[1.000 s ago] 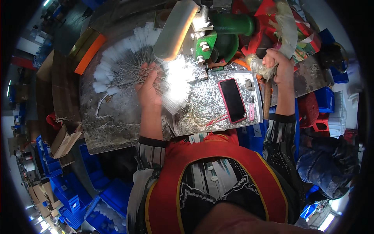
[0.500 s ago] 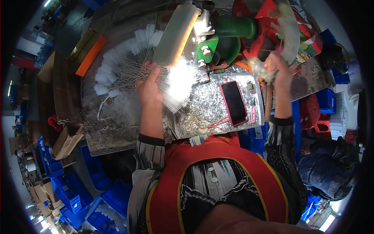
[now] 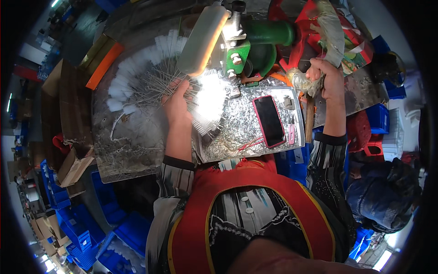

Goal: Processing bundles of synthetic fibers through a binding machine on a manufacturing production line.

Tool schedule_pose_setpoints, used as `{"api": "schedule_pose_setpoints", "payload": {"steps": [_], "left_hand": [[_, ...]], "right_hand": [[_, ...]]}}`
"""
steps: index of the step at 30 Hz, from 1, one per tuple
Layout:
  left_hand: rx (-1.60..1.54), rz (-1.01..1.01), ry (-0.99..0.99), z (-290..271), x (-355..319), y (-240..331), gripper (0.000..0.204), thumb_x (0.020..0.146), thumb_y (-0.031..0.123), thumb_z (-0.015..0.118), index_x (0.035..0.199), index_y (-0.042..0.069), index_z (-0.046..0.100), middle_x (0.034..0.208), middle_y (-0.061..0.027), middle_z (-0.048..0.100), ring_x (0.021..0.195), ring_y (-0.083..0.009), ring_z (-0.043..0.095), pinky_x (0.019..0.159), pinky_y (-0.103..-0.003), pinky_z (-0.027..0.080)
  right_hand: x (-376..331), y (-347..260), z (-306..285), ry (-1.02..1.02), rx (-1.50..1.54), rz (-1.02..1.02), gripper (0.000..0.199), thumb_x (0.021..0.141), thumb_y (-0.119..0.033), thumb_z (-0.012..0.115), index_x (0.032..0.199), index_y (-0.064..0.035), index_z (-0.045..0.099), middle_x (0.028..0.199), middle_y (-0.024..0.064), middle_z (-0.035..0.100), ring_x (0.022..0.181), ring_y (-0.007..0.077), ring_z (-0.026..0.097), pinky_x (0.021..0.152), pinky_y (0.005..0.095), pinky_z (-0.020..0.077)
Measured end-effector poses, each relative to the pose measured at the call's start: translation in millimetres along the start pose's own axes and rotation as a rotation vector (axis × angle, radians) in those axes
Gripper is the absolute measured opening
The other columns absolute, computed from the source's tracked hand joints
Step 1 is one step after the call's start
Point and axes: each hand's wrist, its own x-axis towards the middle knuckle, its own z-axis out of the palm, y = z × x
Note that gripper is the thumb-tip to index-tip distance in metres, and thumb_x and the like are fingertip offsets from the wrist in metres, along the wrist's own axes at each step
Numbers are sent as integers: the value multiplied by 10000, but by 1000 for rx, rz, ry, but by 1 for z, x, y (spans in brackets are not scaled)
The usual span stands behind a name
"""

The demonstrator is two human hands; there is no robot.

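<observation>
White bristles stand at the ends of the thin wire brushes [image 3: 132, 82], which spread like a wide fan around your left hand [image 3: 177, 101]. This hand is partly closed, with the wire stems gathered between its thumb and fingers; some fingers are hidden under the wires, so how tightly they press I cannot tell. Your right hand [image 3: 326, 76] is closed around the lower end of a pale, wrapped handle [image 3: 332, 39], which curves upward beyond it.

Ahead of and to the right of your left hand there is a bright lamp [image 3: 203, 43], and past it, between your two hands, a green machine [image 3: 273, 33]. Nearer to you, also between the hands, a silver sheet [image 3: 237, 114] lies on the counter [image 3: 130, 157]. On it rests a phone [image 3: 268, 121] in a pinkish red case, with small pink cutters [image 3: 291, 131] just beside. A wooden stick [image 3: 310, 118] is below your right hand. Well to the left of your left hand is an orange-sided box [image 3: 104, 66].
</observation>
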Motion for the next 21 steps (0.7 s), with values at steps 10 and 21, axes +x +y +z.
{"api": "schedule_pose_setpoints", "payload": {"steps": [10, 21], "left_hand": [[-47, 86, 117, 11, 7, -8, 121, 685, -50, 649, 751, 0, 560, 724, -74, 592, 549, -145, 564, 397, -228, 395], [-7, 89, 103, 12, 6, -4, 162, 689, -34, 645, 815, -7, 547, 753, -79, 592, 601, -151, 569, 484, -262, 424]], "right_hand": [[20, -48, -9, -196, -118, 123, 319, 729, -202, 603, 475, -67, 467, 460, 67, 482, 440, 168, 503, 490, 284, 412], [0, 79, -3, 73, 61, -325, 157, 712, -65, 571, 578, -2, 517, 513, 62, 488, 477, 136, 489, 501, 250, 400]]}}
